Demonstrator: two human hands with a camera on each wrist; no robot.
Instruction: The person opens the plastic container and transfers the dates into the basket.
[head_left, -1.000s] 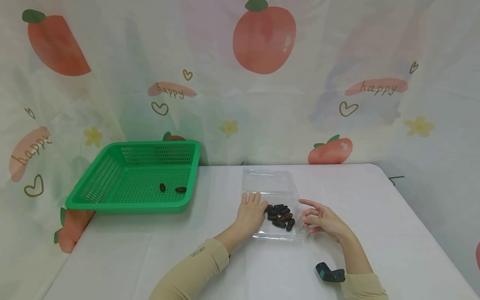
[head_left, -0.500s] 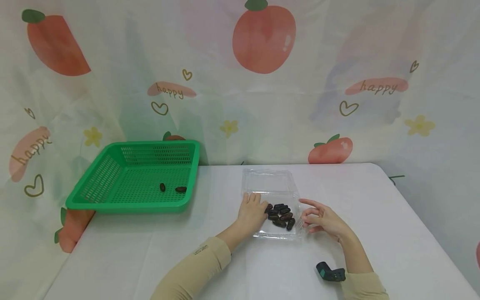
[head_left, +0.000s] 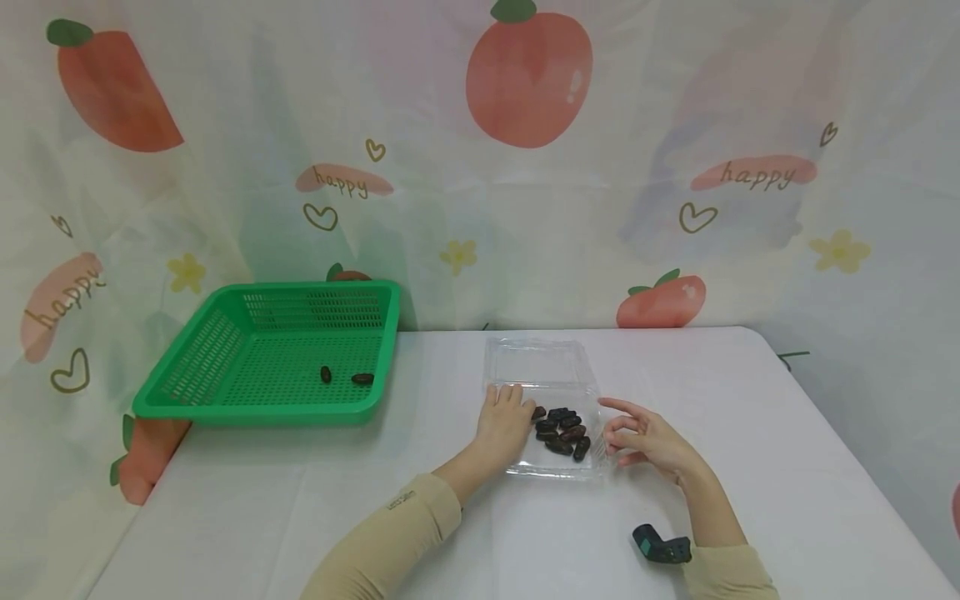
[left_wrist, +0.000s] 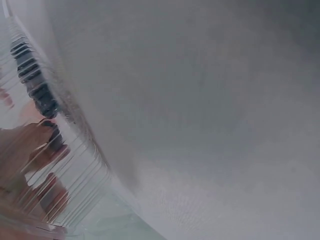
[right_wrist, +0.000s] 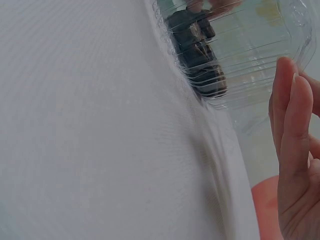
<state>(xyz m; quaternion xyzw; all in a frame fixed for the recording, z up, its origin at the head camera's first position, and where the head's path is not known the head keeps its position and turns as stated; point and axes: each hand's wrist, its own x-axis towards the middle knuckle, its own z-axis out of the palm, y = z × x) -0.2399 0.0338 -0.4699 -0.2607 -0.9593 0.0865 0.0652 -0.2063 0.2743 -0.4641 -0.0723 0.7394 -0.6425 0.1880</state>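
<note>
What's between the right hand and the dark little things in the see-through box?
The clear, ridged side wall of the box stands between the right hand and the dark pieces; the head view shows it.

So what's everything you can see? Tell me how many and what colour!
Basket: one, green, left on the table
Dates, by their look: two, dark brown, inside the basket
Plastic box: one, clear, open, mid-table
More dates: at least eight, dark brown, in the box
Table: one, white, under everything
Backdrop: seemingly one, pale with red fruit, behind the table
Gadget: one, black, by the right wrist
Sleeves: two, beige, on the arms
Hands: two, bare, left and right of the box
</note>
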